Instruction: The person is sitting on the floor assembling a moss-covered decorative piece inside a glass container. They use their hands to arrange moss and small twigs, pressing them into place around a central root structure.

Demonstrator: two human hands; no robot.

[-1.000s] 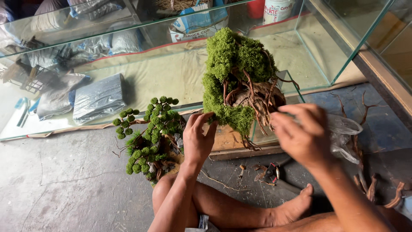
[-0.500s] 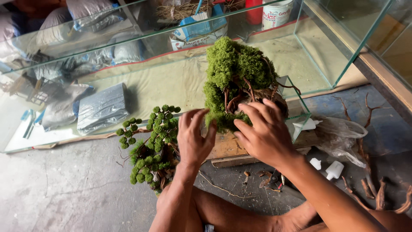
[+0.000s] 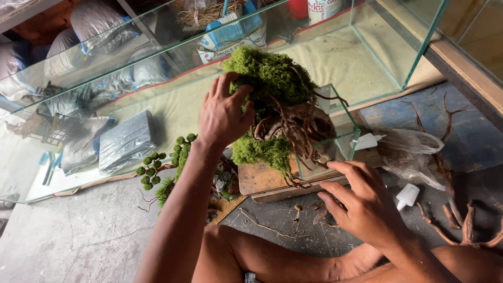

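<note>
L hand (image 3: 224, 111) up on moss-covered driftwood piece (image 3: 277, 112), palm flat against its left side, fingers spread and curled over green moss top; pressing/gripping the moss, not clenched. R hand (image 3: 361, 202) lower, w/ fingers loosely spread and slightly bent, hovering just beside base of small glass tank (image 3: 343, 131); released, holding nothing visible.

Driftwood piece: tangle of brown roots w/ thick moss on top and a lower moss clump, sitting at the small glass tank on a wooden board (image 3: 262, 181) on the floor. Can't tell if fully inside the tank or half out.

Left of board: second small tree (image 3: 167, 167) w/ round green moss balls, lying near L forearm. Right of tank: white squeeze bottle (image 3: 367, 141) touching clear plastic bag (image 3: 408, 154); white cap (image 3: 407, 195) on floor near R hand. Bare driftwood branches (image 3: 456, 215) far right. Large empty glass aquarium (image 3: 209, 68) behind, grey bags (image 3: 126, 141) seen through it. Bare legs crossed at bottom.
</note>
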